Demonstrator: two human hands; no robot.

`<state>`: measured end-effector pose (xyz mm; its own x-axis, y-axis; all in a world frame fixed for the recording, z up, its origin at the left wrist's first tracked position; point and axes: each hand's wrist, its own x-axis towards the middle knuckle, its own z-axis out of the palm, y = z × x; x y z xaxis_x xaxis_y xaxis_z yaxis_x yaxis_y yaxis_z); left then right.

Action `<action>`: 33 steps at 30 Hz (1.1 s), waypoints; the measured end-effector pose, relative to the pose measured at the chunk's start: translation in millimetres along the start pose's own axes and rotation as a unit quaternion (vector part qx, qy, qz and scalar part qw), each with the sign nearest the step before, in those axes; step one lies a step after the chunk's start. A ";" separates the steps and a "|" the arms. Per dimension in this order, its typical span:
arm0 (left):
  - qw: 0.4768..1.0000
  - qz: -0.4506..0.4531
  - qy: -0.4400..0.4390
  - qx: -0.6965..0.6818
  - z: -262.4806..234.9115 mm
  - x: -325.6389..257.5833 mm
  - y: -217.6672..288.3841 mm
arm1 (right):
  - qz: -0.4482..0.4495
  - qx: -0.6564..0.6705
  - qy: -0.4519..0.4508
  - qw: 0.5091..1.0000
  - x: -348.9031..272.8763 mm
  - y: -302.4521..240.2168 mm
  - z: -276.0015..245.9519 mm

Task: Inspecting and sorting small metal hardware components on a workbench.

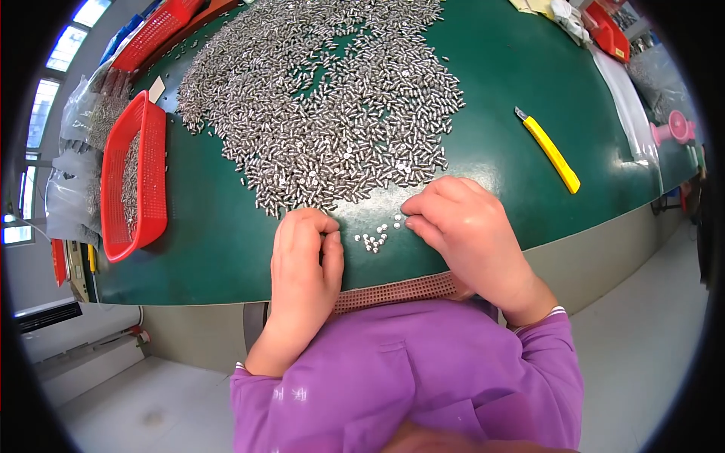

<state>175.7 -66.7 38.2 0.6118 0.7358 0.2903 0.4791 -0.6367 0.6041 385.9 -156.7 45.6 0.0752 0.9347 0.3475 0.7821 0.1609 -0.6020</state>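
A wide heap of small silvery metal pins covers the far middle of the green table. At the heap's near edge, my left hand is curled, thumb and fingertips close together; whatever they hold is hidden. My right hand has its thumb and forefinger drawn in beside a few small pieces, and I cannot make out anything between them. Between my hands lies a loose group of small shiny round-looking pieces. Under the table's front edge shows the rim of a brown mesh basket.
A red plastic basket holding more metal pins stands at the left. To the right lies a yellow utility knife, its blade tip showing. Clear bags hang past the left edge; a pink object sits at the far right.
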 end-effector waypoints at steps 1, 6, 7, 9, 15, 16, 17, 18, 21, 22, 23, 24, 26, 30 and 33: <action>1.000 -0.006 0.007 -0.021 -0.5 0.5 1.6 | 0.000 0.006 -0.001 1.000 -0.2 -0.6 0.4; 0.998 0.024 0.020 -0.052 -1.1 0.0 0.6 | -0.019 0.025 -0.009 0.999 3.1 -3.8 2.1; 0.997 -0.011 0.013 -0.081 -0.3 -2.8 0.1 | -0.016 0.024 -0.008 1.000 4.2 -5.0 2.4; 0.993 -0.048 0.007 -0.110 0.0 -4.7 -1.8 | -0.012 0.023 -0.006 1.000 5.4 -6.8 1.9; 0.998 0.046 -0.012 -0.040 -2.7 0.6 -1.4 | -0.033 0.053 -0.048 0.997 4.1 -6.7 1.1; 0.999 0.033 -0.020 -0.039 -2.0 1.2 0.3 | -0.027 0.049 -0.043 0.997 4.8 -7.8 0.6; 0.999 0.020 -0.028 -0.037 -1.2 1.6 1.6 | -0.021 0.045 -0.039 0.998 5.3 -8.5 0.1; 0.999 0.020 -0.028 -0.037 -1.2 0.8 2.8 | -0.022 0.045 -0.039 0.998 5.5 -8.8 -0.3; 0.997 -0.019 -0.039 -0.063 -1.9 -1.6 4.5 | -0.027 0.044 -0.047 0.998 5.8 -10.2 -1.1; 0.997 -0.010 -0.045 -0.059 -2.3 -2.2 3.6 | -0.023 0.050 -0.060 0.997 5.7 -11.2 -1.0; 0.997 0.000 -0.051 -0.054 -2.8 -2.8 3.3 | -0.019 0.055 -0.073 0.996 5.9 -12.2 -0.8; 0.997 0.000 -0.050 -0.055 -3.0 -2.7 4.0 | -0.019 0.055 -0.073 0.996 6.0 -12.9 -0.5; 0.994 0.005 -0.076 -0.082 -3.9 -2.2 6.5 | -0.014 0.075 -0.099 0.992 6.6 -14.4 0.6; 0.988 -0.035 -0.101 -0.108 -4.2 -5.0 12.7 | -0.008 0.068 -0.085 0.994 7.6 -16.9 3.6; 0.985 -0.026 -0.117 -0.122 -3.1 -8.4 15.3 | -0.008 0.080 -0.101 0.992 3.3 -20.0 5.1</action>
<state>176.0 -81.9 47.3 0.7326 0.6742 0.0932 0.3647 -0.5046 0.7825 367.4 -155.2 55.1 -0.0751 0.9732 0.2171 0.6729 0.2102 -0.7092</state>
